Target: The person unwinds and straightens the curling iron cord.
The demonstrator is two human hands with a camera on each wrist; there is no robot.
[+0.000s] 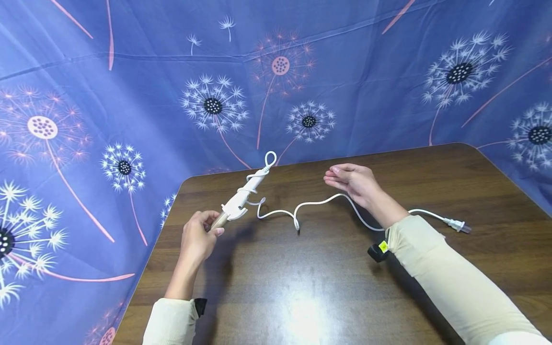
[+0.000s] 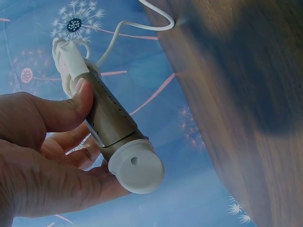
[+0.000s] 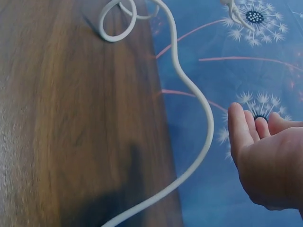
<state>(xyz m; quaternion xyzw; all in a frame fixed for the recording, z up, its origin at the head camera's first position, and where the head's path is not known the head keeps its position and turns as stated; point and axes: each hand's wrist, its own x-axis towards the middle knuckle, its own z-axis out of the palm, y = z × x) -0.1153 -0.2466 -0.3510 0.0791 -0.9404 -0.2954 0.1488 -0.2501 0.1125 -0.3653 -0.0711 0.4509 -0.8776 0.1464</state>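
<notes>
My left grip [image 1: 199, 237] pinches the curling iron [image 1: 234, 207] by its barrel [image 2: 111, 111] — likely leaving the handle [image 1: 256, 179] accessible; my right grip [image 1: 355, 183] — relaxed — holds nothing.

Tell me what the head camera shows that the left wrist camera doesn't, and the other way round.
Only the head view shows the right hand, holding nothing, the pale sleeves and the plug.

Only the left wrist view shows the white end cap and its small hole.

Both show the left hand holding the tool by its brown barrel, plus the white cord, the table and the blue cloth.
</notes>
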